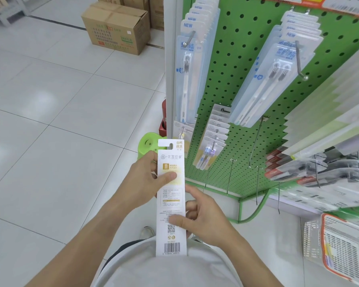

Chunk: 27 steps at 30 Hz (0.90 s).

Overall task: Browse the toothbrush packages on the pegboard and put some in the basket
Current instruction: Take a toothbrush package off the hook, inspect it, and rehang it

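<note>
A shopper holds a toothbrush package [170, 195] upright at the centre of the frame, printed back turned toward the face so the text, QR code and barcode can be read. The left hand [148, 179] pinches the upper part of the card, thumb pressed flat on the front and fingers curled behind; the right hand [203, 220] grasps the lower half from the 3 o'clock side, thumb across the print, steadying the long card so it does not swing. The hang-slot at the package's top is free of any hook, so by the look of it the pack is off the display and under inspection rather than being hung.

At 1 o'clock stands the green pegboard [236, 65], where rows of clear-blister toothbrush packs [187, 69] hang from metal hooks, several lower hooks bare. The white mesh basket [340, 247] with an orange rim sits at 4 o'clock, well apart from the held pack; it appears blurred, and its contents cannot be made out. Cardboard boxes [116, 27] rest on the tiled floor [50, 100] at 11 o'clock. The pack has not yet gone into the basket.
</note>
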{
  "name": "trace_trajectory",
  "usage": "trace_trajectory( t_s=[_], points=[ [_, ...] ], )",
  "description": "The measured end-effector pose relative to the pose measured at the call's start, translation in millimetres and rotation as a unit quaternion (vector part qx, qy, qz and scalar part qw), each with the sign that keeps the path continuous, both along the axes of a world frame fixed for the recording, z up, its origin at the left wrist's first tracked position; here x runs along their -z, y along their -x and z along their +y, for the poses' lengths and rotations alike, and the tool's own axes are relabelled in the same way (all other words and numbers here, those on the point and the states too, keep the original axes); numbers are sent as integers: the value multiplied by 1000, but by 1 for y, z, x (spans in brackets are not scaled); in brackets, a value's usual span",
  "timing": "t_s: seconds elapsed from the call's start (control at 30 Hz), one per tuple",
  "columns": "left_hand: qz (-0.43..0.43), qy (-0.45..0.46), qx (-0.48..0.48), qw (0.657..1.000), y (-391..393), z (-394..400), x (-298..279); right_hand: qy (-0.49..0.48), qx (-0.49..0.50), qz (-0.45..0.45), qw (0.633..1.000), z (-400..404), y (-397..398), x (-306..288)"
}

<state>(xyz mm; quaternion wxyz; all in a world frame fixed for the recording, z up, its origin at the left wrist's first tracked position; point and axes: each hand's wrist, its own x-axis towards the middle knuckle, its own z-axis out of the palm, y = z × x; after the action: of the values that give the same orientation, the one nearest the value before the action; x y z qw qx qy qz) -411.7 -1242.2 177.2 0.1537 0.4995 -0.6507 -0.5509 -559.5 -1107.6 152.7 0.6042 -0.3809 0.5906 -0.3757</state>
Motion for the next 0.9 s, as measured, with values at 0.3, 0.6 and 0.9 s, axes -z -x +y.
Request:
trace_trajectory(
  t_s=[0.3, 0.6, 0.9],
  points=[
    [60, 2, -37, 998, -2, 10, -10, 26, 30, 14, 999, -1, 3, 0],
    [79, 5, -52, 995, -4, 23, -19, 57, -6, -23, 998, -5, 14, -7],
    [79, -30, 14, 996, -6, 30, -19, 78, -2, -40, 996, -7, 23, -12]
  ],
)
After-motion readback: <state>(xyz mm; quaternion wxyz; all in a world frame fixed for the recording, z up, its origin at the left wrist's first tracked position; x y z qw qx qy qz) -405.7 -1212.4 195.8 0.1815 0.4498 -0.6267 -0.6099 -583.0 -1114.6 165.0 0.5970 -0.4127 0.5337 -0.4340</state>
